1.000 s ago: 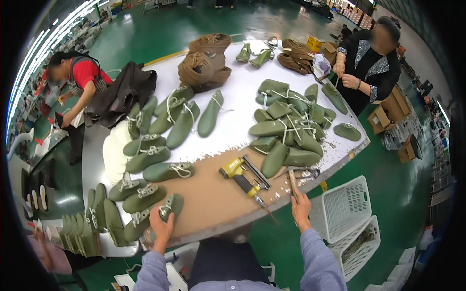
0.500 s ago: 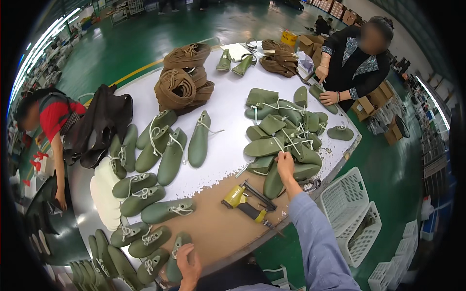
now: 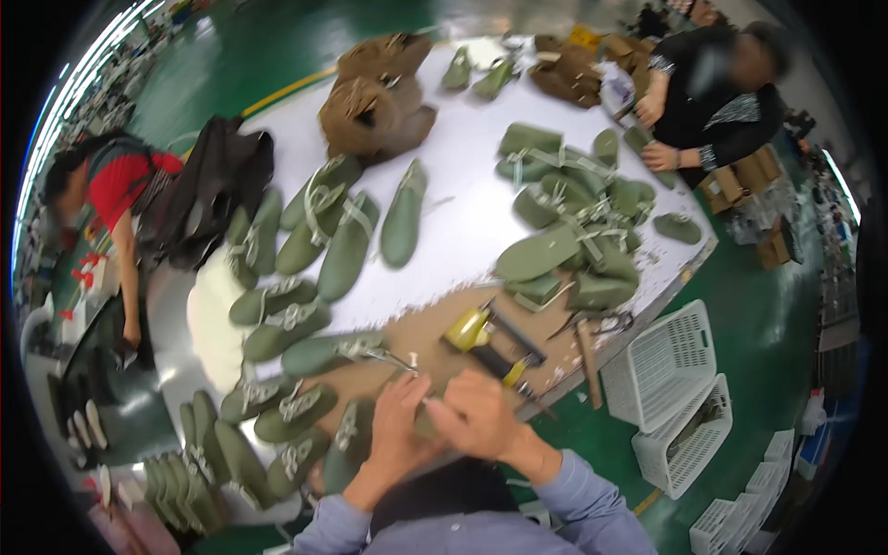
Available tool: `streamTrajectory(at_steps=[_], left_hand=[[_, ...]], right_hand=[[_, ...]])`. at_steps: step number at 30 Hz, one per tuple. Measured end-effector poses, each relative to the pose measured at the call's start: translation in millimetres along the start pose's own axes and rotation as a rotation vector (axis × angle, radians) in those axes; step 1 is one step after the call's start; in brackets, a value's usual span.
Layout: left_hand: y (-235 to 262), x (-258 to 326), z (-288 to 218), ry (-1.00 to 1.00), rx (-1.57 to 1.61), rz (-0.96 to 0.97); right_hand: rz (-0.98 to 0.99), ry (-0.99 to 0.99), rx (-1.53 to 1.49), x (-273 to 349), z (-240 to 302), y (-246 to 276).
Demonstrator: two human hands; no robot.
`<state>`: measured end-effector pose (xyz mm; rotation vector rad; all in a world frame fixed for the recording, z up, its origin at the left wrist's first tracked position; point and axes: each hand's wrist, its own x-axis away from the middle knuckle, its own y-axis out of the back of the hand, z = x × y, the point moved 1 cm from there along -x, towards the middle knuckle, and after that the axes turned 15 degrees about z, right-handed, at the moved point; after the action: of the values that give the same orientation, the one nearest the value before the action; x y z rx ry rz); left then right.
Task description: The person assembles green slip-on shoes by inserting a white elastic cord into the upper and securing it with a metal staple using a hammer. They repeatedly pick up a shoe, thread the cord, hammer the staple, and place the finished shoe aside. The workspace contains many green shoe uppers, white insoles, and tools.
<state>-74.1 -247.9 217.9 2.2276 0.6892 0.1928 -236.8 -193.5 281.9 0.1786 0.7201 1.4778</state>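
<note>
A: Where are the two hands working?

B: They are meeting over the near edge of the counter (image 3: 416,316). The left hand (image 3: 405,430) is keeping its fingers curled narrow, and the right hand (image 3: 481,413) is sitting just beside it, fingers bent inward too.

A: And what are they gripping?

B: I can't make that out, because blur and knuckles are covering the grip. A pale strand (image 3: 413,362) is showing just above the left fingertips, and a green shape, probably a shoe last, seems to be peeking out between the hands.

A: Any last showing more plainly?

B: Yes, the nearest green shoe last (image 3: 350,442) is lying just beside the left hand, cord-side up, with other lasts lying to its left. More are lying in a heap of green lasts (image 3: 538,252) farther right, near a yellow air tool (image 3: 474,330) and a wooden-handled hammer (image 3: 588,363).

A: How would such a last be handling?

B: I'm guessing stiff, solid and moderately heavy, with a smooth skin that might be slipping under a loose grip. I'd be favouring the narrower middle, with the palm wrapping around it. The cord is looking soft and limp, so pinching it near the knot is seeming surer than lifting by a loop.
</note>
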Motion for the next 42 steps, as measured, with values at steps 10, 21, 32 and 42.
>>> streamTrajectory(at_steps=[10,21,32,42], left_hand=[[-65.4,94.3,35.0,0.263,-0.159,-0.128],[-116.8,132.7,36.6,0.34,-0.158,-0.132],[-130.3,159.2,35.4,0.667,-0.154,-0.181],[-158.3,194.3,26.6,0.64,-0.201,-0.358]], right_hand=[[0.018,-0.192,0.158,83.8,-46.2,-54.3],[0.051,-0.347,0.307,187.2,-89.8,-86.0],[0.501,-0.355,0.22,75.0,-39.6,-155.9],[0.979,-0.693,0.491,59.4,-76.5,-238.9]])
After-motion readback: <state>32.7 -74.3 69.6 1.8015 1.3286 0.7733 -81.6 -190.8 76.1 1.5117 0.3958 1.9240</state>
